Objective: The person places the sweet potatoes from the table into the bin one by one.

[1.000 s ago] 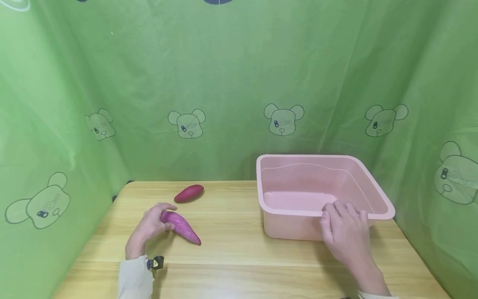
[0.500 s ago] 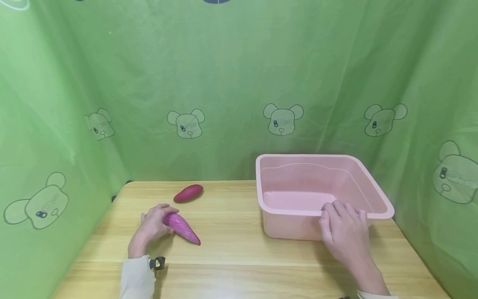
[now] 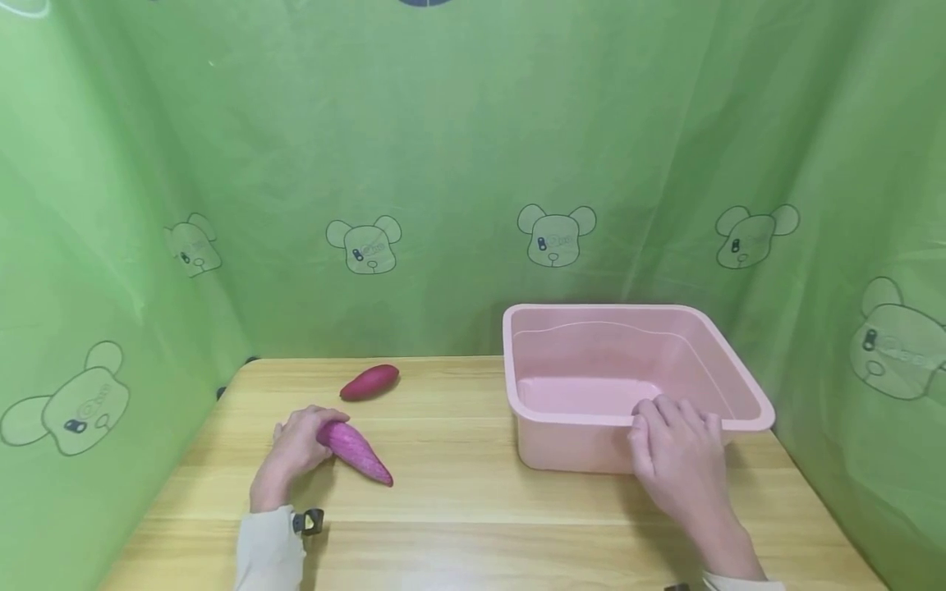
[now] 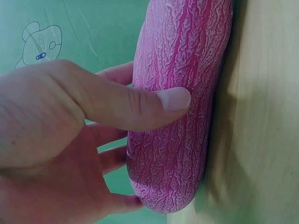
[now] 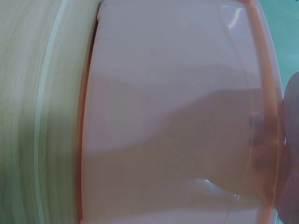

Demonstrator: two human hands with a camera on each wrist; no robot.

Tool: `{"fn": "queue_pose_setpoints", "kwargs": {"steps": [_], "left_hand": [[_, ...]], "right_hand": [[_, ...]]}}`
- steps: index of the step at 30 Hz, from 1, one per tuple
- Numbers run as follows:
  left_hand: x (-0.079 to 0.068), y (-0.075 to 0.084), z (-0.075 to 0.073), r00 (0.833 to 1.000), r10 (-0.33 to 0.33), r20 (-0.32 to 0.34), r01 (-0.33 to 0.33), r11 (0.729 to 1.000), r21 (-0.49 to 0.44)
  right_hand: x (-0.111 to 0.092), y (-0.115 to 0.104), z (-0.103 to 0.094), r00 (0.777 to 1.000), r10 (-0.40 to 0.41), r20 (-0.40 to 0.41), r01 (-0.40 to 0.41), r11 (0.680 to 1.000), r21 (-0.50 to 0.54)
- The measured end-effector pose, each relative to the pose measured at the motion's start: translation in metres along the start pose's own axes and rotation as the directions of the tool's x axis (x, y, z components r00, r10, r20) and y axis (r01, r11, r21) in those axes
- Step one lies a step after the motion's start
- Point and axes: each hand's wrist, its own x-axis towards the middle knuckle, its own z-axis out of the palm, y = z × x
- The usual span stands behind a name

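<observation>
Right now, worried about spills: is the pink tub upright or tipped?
Upright: the pink tub stands on the table, its opening facing up.

From afar I see a streaked pink-purple vegetable [image 3: 356, 451]; a plain deep-red vegetable [image 3: 369, 382]; a pale pink tub [image 3: 572, 448]; a yellowish wood-grained worktop [image 3: 458, 509]; a green curtain [image 3: 458, 148] printed with outlined bear heads [image 3: 556, 250].

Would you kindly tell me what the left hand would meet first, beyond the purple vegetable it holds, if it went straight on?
Most likely the dark red vegetable, lying ahead of the left hand, though depth is hard to judge.
</observation>
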Motion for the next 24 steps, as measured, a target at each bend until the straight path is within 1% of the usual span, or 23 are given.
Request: {"fn": "queue_pose_setpoints", "kwargs": {"steps": [11, 24], "left_hand": [[0.0001, -0.0026, -0.0001, 1.0, 0.005, -0.012, -0.005, 1.0, -0.01], [-0.0026, -0.0053, -0.0038, 0.999, -0.002, 0.033, 0.002, 1.0, -0.006]], "right_hand": [[0.0001, -0.0005, 0.0012, 1.0, 0.002, -0.004, -0.002, 1.0, -0.002], [0.0001, 0.0, 0.0018, 1.0, 0.0, -0.006, 0.0, 1.0, -0.004]]}}
